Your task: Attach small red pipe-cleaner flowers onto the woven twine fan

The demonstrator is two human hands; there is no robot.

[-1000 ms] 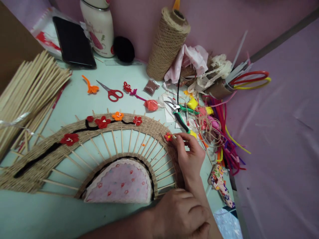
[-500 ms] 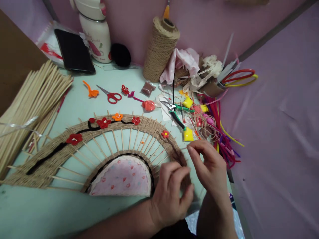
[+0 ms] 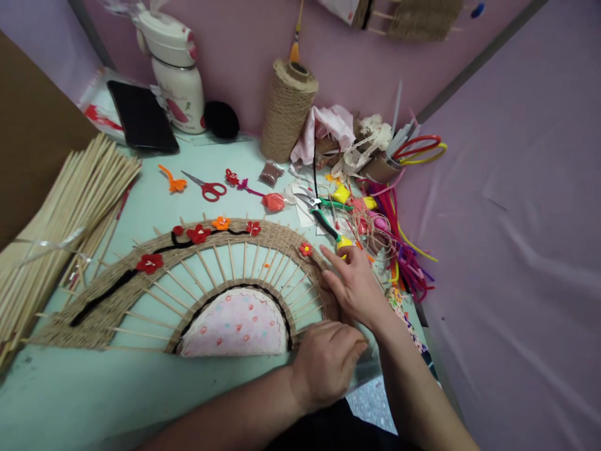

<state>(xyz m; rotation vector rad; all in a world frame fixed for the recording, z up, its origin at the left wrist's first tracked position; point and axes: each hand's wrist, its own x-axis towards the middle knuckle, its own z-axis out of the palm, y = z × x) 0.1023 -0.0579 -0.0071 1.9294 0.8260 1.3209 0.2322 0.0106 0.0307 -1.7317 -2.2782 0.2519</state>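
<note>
A fan-shaped weaving (image 3: 277, 233) of twine on thin wooden sticks lies on the table, with red and orange flowers along its outer band. At its centre is a half-round of pink flowered cloth (image 3: 230, 329) edged in black. My right hand (image 3: 359, 288) rests at the band's right side, below a small red flower (image 3: 305, 249) with a yellow middle; its index finger and thumb are stretched out and apart. Over the lower right end of the weaving, my left hand (image 3: 326, 363) is closed with curled fingers. Whatever it may hold is hidden.
Green-handled pruning shears (image 3: 323, 216) lie among clay packets and tangled twine. Red scissors (image 3: 209, 188) are behind the weaving. At the back stand a twine spool (image 3: 288, 113) and a white bottle (image 3: 178, 88). Bundled sticks (image 3: 61, 213) lie at left, near a phone (image 3: 143, 116).
My right hand has moved left and up onto the band's edge, its fingers straightening from a pinch. My left hand has curled more tightly. The camera view has shifted.
</note>
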